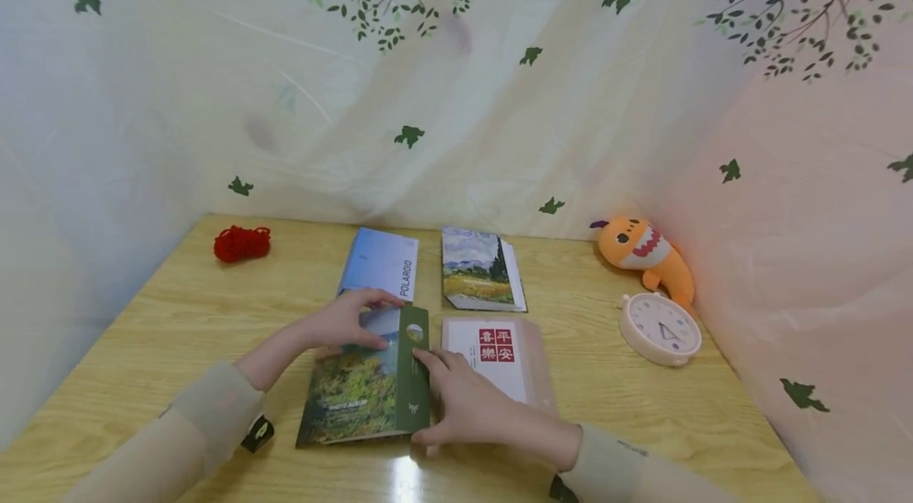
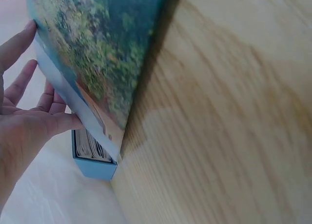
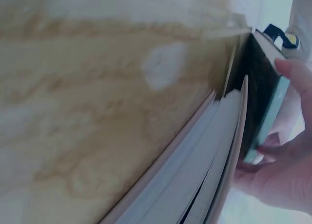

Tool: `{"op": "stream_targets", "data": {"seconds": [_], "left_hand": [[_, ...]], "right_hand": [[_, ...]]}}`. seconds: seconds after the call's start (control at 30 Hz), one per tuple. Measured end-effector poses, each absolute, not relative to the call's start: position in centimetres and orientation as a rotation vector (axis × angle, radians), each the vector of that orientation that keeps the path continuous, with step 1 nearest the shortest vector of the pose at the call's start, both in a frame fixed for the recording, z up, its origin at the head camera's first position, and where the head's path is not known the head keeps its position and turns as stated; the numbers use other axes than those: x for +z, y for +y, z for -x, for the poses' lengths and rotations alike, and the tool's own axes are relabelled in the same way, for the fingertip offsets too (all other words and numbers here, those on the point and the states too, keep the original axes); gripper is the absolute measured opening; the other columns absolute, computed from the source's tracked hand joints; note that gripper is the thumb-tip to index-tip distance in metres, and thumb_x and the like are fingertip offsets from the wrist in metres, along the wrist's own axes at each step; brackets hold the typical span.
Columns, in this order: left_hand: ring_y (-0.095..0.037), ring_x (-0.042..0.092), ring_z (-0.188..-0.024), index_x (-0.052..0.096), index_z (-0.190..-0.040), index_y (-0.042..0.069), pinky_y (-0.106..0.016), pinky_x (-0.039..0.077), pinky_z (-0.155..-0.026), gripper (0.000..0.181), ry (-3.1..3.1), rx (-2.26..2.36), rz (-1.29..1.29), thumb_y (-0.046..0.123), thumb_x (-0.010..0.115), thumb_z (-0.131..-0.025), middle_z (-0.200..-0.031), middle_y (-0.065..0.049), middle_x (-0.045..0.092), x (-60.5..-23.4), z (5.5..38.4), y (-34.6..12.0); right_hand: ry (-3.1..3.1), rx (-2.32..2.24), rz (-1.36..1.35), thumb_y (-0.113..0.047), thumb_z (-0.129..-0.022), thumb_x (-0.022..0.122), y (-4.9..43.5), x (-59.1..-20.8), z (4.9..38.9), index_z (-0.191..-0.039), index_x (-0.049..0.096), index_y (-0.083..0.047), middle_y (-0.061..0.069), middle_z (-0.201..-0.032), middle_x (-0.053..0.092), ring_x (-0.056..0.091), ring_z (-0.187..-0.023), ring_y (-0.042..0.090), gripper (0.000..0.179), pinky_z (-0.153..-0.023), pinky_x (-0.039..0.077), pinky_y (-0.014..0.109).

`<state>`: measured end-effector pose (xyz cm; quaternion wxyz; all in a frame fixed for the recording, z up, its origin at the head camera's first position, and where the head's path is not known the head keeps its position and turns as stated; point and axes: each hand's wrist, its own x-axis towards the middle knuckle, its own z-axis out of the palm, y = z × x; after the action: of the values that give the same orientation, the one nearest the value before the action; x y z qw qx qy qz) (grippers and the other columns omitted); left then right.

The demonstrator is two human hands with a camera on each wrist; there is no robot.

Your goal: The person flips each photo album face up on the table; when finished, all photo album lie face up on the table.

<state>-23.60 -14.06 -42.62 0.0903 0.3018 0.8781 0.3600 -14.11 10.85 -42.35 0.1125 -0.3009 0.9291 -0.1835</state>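
Observation:
A photo album with a landscape cover and dark green spine strip lies at the front of the table, partly raised. My left hand holds its far end, fingers along the edge; in the left wrist view the left hand meets that edge with its fingertips. At the spine side, my right hand grips the album, thumb near the front corner. The right wrist view shows the right hand around the spine. Beside it lies a pinkish book with red-and-white characters, partly hidden by the right hand.
Behind the album lies a blue Polaroid album, and right of that a thick book with a painted landscape cover. Red yarn sits far left. An orange plush shark and a pale round clock are at right.

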Motion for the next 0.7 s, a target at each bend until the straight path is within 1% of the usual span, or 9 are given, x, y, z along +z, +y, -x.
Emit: {"op": "stream_targets", "data": {"seconds": [0.17, 0.3, 0.37, 0.47, 0.7], "left_hand": [[-0.034, 0.049, -0.119, 0.055, -0.128, 0.013, -0.054, 0.040, -0.098, 0.062, 2.566, 1.154, -0.871, 0.031, 0.081, -0.074, -0.125, -0.009, 0.055, -42.5, 23.5, -14.3], [-0.034, 0.048, -0.120, 0.054, -0.128, 0.011, -0.054, 0.038, -0.101, 0.061, 2.550, 1.197, -0.898, 0.028, 0.080, -0.076, -0.126, -0.010, 0.054, -42.3, 23.5, -14.3], [-0.033, 0.048, -0.120, 0.053, -0.129, 0.011, -0.054, 0.039, -0.100, 0.061, 2.550, 1.206, -0.910, 0.028, 0.080, -0.076, -0.127, -0.009, 0.054, -42.2, 23.5, -14.2], [-0.032, 0.047, -0.120, 0.052, -0.129, 0.011, -0.056, 0.038, -0.100, 0.061, 2.539, 1.238, -0.905, 0.026, 0.079, -0.077, -0.128, -0.009, 0.053, -42.0, 23.4, -14.2], [-0.033, 0.044, -0.122, 0.050, -0.131, 0.010, -0.062, 0.034, -0.101, 0.063, 2.498, 1.320, -0.874, 0.023, 0.079, -0.077, -0.131, -0.010, 0.051, -41.4, 22.9, -14.4]], "right_hand": [[2.674, -0.669, 0.966, -0.051, -0.069, 0.078, 11.4, -42.0, 14.2, -0.148, 0.027, -0.021, 0.012, -0.141, 0.040, 0.047, -0.122, 0.023, 0.099, -0.098, 0.046, 0.036], [2.672, -0.720, 1.021, -0.048, -0.072, 0.077, 11.7, -41.7, 14.3, -0.146, 0.030, -0.022, 0.010, -0.136, 0.040, 0.050, -0.114, 0.017, 0.092, -0.094, 0.047, 0.029], [2.677, -0.724, 1.043, -0.048, -0.072, 0.076, 11.8, -41.6, 14.4, -0.146, 0.030, -0.021, 0.009, -0.136, 0.040, 0.050, -0.113, 0.016, 0.091, -0.094, 0.047, 0.028], [2.673, -0.735, 1.056, -0.048, -0.073, 0.075, 11.9, -41.2, 14.5, -0.147, 0.029, -0.022, 0.009, -0.138, 0.037, 0.049, -0.115, 0.017, 0.091, -0.095, 0.047, 0.028], [2.642, -0.823, 1.056, -0.053, -0.075, 0.072, 11.8, -40.3, 14.4, -0.147, 0.026, -0.027, 0.006, -0.147, 0.030, 0.042, -0.127, 0.020, 0.089, -0.102, 0.042, 0.037]]}}
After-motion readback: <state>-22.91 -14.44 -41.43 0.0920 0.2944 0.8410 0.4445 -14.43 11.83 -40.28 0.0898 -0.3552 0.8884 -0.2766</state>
